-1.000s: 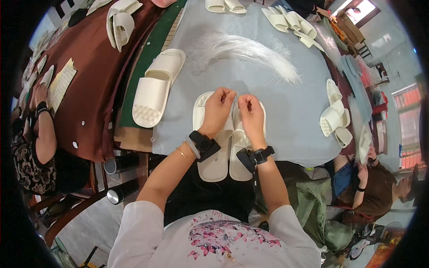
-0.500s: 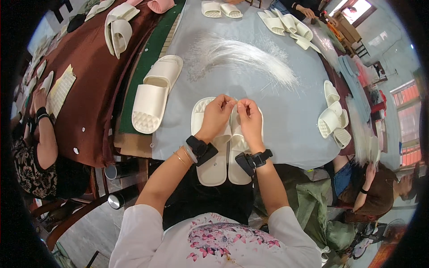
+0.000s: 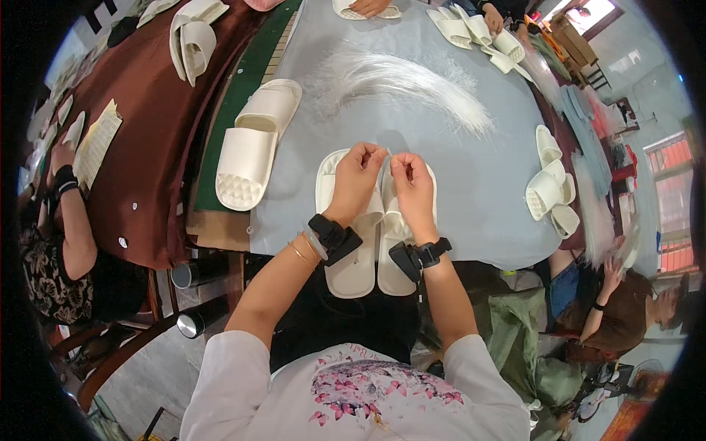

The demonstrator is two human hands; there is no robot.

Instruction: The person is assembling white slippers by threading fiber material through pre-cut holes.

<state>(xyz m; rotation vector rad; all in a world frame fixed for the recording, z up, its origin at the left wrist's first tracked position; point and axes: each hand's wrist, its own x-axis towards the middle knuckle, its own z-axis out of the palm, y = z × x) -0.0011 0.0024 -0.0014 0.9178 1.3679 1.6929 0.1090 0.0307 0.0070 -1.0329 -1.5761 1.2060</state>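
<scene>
Two cream slippers lie side by side in front of me, the left slipper [image 3: 351, 272] and the right slipper [image 3: 396, 273], heels over the table's near edge. Above their straps, my left hand [image 3: 358, 176] and my right hand [image 3: 413, 187] are closed in pinches, fingertips almost meeting. A tiny pale bit shows between the fingertips, too small to name. Both hands partly cover the slippers' toe ends. Beyond them, a curved bundle of thin, clear white strands [image 3: 412, 84] is spread on the grey tabletop [image 3: 323, 140].
Another cream slipper pair [image 3: 250, 158] rests to the left, overlapped. More cream slippers [image 3: 548, 187] are piled at the right edge. A co-worker's hand [image 3: 369, 7] touches slippers at the far edge; other people sit left and right. A brown-covered table [image 3: 147, 162] adjoins on the left.
The whole view has shifted slightly, the table sitting higher in it. My fingertips have drawn a little apart, still pinched. A co-worker's hand has come onto the far slippers.
</scene>
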